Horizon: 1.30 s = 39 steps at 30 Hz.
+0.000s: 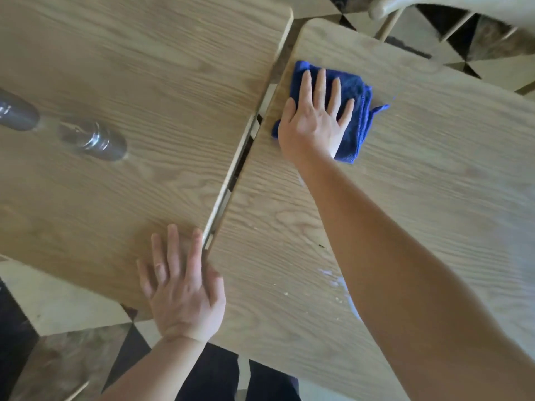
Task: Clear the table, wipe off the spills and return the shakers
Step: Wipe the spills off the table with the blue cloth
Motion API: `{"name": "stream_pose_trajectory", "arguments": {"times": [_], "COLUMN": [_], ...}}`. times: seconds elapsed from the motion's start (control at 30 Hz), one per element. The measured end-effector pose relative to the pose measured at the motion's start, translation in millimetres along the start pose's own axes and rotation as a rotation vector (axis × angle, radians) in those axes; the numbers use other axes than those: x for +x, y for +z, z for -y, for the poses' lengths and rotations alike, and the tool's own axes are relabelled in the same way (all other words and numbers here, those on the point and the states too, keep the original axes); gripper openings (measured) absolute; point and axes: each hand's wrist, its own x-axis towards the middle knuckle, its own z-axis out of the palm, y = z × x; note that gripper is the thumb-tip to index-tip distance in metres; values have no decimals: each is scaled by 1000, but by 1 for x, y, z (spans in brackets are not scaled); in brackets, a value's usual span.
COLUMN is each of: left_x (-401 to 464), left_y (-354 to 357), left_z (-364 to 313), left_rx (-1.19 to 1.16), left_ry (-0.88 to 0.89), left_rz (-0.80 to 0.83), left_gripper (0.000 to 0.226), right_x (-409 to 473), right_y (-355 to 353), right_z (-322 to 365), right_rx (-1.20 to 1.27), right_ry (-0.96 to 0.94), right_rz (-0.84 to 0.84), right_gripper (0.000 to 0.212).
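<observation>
From the head camera, two wooden tabletops sit side by side with a thin gap between them. The right tabletop fills the right side of the frame and the left tabletop fills the upper left.

The right hand lies flat with its fingers spread on a folded blue cloth, pressing it down near the top middle of the frame, close to the gap. The left hand lies flat too, fingers straight, at the lower middle, resting on the near edge of the left tabletop just beside the gap. It holds nothing.

Two shakers stand at the left side of the frame on the left tabletop. They look blurry.

A white spill with little crumbs shows at the lower middle of the right tabletop, partly hidden by the right arm. The cloth is well apart from it, so I think this spot is not wiped yet.

What could go wrong: the bare arm hangs right over the spill and could smear it. Crumbs pushed sideways could drop into the gap. A wide swing to the left could knock the shakers.
</observation>
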Motion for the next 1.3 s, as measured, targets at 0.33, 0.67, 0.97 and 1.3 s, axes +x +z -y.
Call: {"name": "stream_pose_trajectory", "arguments": {"times": [0.33, 0.67, 0.97, 1.3], "left_x": [-6, -5, -4, -3], "left_y": [2, 2, 4, 2], "left_z": [2, 1, 0, 2], "left_rx": [-72, -86, -103, -99], "left_ry": [-11, -11, -21, -5], "left_rz": [-25, -41, -64, -54], "left_gripper": [65, 65, 68, 68], "right_x": [-281, -284, -18, -8], "right_y": [25, 22, -15, -37], "right_z": [-64, -116, -63, -115], "right_rx": [-168, -221, -189, -76], "right_ry": [-691, -1014, -476, -18], "right_rz": [293, 302, 97, 3], "right_gripper": [63, 53, 62, 68]}}
